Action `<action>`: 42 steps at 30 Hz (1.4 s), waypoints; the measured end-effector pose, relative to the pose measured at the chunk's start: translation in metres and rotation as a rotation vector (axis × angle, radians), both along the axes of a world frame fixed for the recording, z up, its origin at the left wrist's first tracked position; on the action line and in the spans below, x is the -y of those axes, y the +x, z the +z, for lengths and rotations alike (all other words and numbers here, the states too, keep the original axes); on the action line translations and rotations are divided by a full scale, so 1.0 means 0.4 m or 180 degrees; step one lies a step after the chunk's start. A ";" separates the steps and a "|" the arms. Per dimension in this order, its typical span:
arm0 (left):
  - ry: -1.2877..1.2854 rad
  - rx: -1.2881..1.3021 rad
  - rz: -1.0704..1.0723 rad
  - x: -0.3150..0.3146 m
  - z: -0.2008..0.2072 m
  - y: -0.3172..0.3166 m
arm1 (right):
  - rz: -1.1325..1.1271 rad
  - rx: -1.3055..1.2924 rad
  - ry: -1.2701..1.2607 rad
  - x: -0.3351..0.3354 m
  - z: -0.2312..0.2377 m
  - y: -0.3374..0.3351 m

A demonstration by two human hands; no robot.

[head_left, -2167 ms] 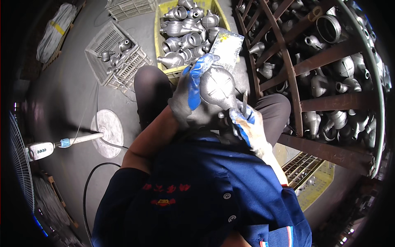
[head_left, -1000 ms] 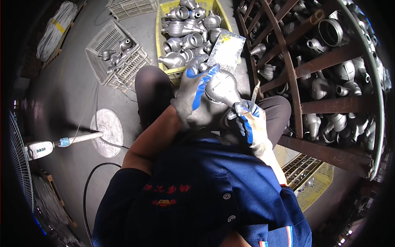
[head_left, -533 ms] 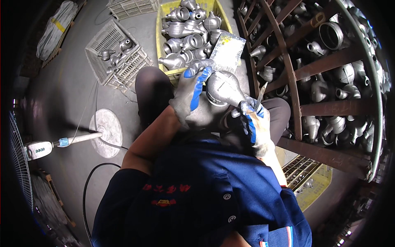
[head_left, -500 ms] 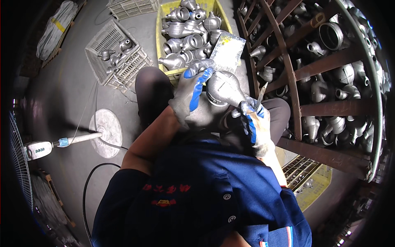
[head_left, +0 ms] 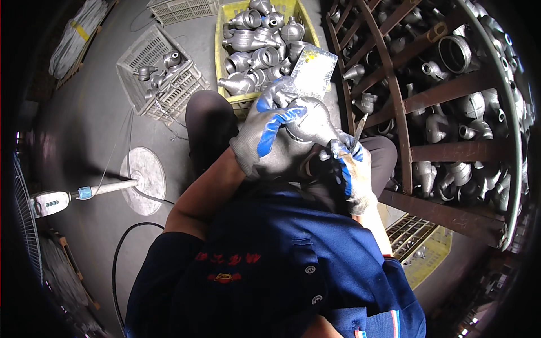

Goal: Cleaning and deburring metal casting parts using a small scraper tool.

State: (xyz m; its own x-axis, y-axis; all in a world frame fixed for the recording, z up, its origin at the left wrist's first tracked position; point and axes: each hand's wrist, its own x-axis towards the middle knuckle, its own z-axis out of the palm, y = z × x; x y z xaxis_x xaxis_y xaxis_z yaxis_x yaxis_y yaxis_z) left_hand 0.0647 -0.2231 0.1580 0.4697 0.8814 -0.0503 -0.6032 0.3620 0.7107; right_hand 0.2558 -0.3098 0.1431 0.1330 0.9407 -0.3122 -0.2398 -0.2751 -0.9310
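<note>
A grey metal casting [head_left: 311,119], rounded at one end and narrowing to a neck, is held before my knees. My left hand [head_left: 264,130], in a grey and blue work glove, is closed on its rounded end, with the thumb over the top. My gloved right hand [head_left: 351,168] is at the neck, fingers closed round a slim file-like tool [head_left: 359,130] whose tip points up and away. Its grip is hidden in the palm. Just beyond the casting stands a pale metal plate [head_left: 314,69] with a yellow mark.
A yellow crate [head_left: 220,56] of similar castings stands ahead. Left of it is a grey crate [head_left: 128,84] with a few pieces. A rusty metal rack [head_left: 399,107] full of castings stands close on the right. A fan's round base [head_left: 151,188] and a black cable [head_left: 116,253] lie left.
My left hand has shifted right and its thumb now lies over the casting's rounded end. The casting has turned slightly. My right hand has hardly moved and keeps the tool.
</note>
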 end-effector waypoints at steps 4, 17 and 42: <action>-0.0190 -0.0112 0.0136 -0.011 -0.041 -0.007 | -0.0033 0.0019 -0.0054 0.001 0.019 -0.007; -0.0442 0.0076 -0.0176 -0.087 -0.130 -0.009 | 0.0347 0.0396 0.0679 -0.079 0.124 0.013; -0.0193 -0.0182 -0.0433 -0.092 -0.217 -0.027 | -0.1269 0.2332 0.1604 -0.353 0.896 0.537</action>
State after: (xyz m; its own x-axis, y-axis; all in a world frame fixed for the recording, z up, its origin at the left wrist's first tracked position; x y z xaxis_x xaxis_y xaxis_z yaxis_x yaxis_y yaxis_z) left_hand 0.0540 -0.1862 0.0711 0.5795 0.8043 -0.1315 -0.5049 0.4810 0.7168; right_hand 0.4705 -0.1684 0.5015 0.4715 0.7852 0.4014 0.4564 0.1722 -0.8729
